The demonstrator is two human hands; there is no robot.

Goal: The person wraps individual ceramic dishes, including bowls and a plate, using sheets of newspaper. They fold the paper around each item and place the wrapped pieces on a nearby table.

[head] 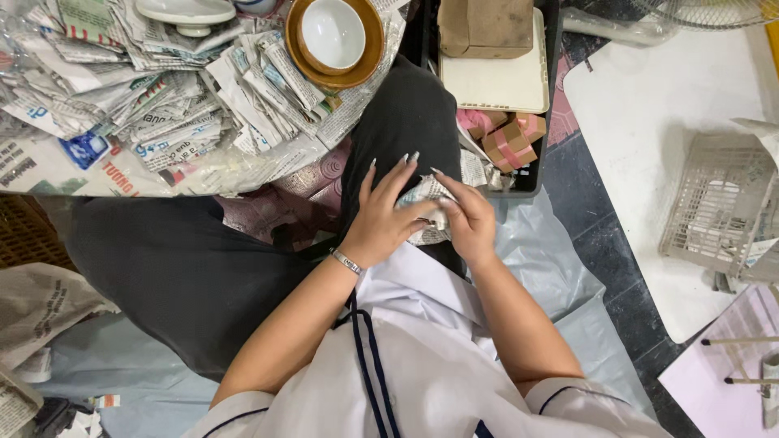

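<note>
Newspaper-wrapped bundle (428, 204) (crumpled) lying on dark-trousered lap.

Dark tiled floor (604, 243), pale plastic sheet (552, 268), white board (673, 122)

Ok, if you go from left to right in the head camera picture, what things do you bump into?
Pile of folded newspaper → left hand → newspaper-wrapped bundle → right hand → small taped cardboard boxes → white plastic basket.

Newspaper heap (162, 97) crowding ahead-left, taped boxes (507, 138) just right, open lap between.
</note>
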